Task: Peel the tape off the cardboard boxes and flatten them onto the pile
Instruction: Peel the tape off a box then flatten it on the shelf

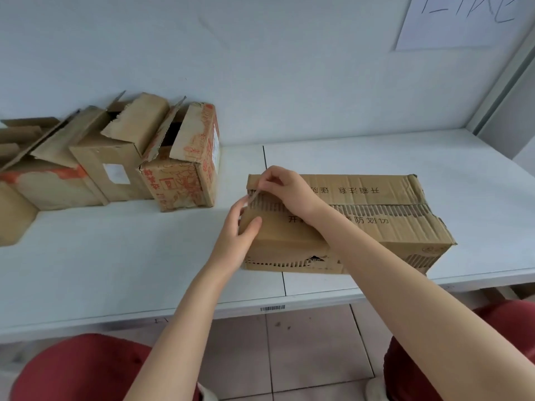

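Head view, looking down on both hands at the left end of a long cardboard box (376, 224). Pinching a thin strip of tape (253, 196) between thumb and forefinger of the right hand (285, 192), other fingers curled in, right at the seam along the box top. Bracing with the left hand (244, 230) just below: thumb laid flat on the top panel, fingers wrapped round the end of the box and mostly hidden behind it.

Looks like the peeling step, judging by the lifted tape end and the bared corrugation running off to the right of the hands along the seam. No flattening yet, with the box closed and full-shaped on the white table (115, 270). Cannot tell how much tape remains stuck.

Calls next for a slow pull on the strip, kept low and in line with the seam, with firm pressure from the left hand against sliding. Probably prone to ripping the paper facing, going by the ragged liner.

Well to the left of the hands, against the wall: a red-printed box (185, 175) with flaps up, then a labelled box (115, 169), then a loose heap of cardboard (26, 146), likely the pile. High to the right, a sheet of paper (463, 21) on the wall.
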